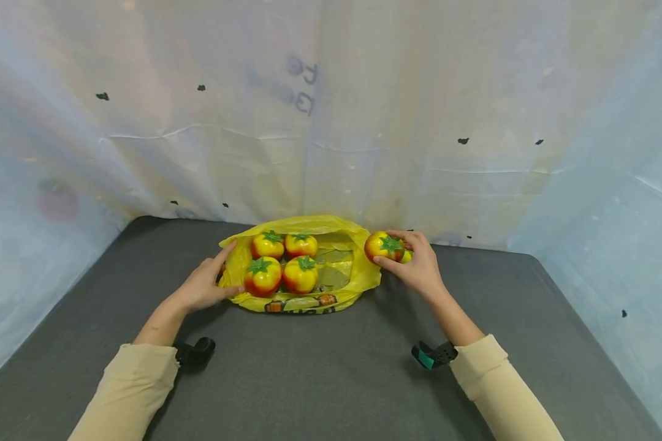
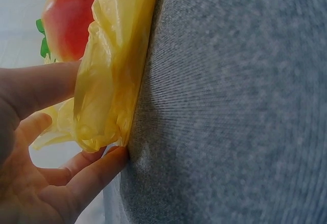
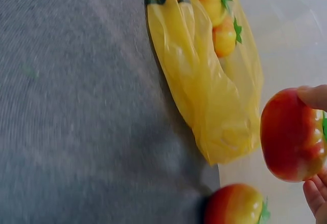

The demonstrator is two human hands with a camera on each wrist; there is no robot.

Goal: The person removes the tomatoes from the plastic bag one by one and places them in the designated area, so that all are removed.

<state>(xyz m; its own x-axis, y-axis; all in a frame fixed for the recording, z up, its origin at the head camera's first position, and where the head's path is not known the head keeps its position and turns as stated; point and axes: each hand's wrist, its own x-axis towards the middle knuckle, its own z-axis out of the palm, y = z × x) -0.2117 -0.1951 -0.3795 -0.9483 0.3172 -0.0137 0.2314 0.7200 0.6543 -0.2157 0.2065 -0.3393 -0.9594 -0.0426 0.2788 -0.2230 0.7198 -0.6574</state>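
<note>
A yellow plastic bag (image 1: 366, 278) lies with its mouth open upward on the dark table, and several red-and-yellow tomatoes (image 1: 262, 276) with green leafy tops sit in its left half. At the bag's left end, my left hand (image 1: 204, 285) holds the rim, the thumb (image 2: 46, 86) over the edge and the other fingers outside. My right hand (image 1: 419, 266) grips another tomato (image 3: 288, 137) between thumb and fingers, raised just beyond the bag's right end. Beneath that hand one more tomato (image 3: 232, 206) rests on the table, mostly hidden in the head view.
The grey-black table (image 1: 320, 373) extends in front of the bag and to both sides. Close behind stands a whitish plastic sheet (image 1: 397, 122) with dark marks, and similar sheeting (image 1: 612, 257) flanks the table. Each wrist wears a black strap (image 1: 195, 352).
</note>
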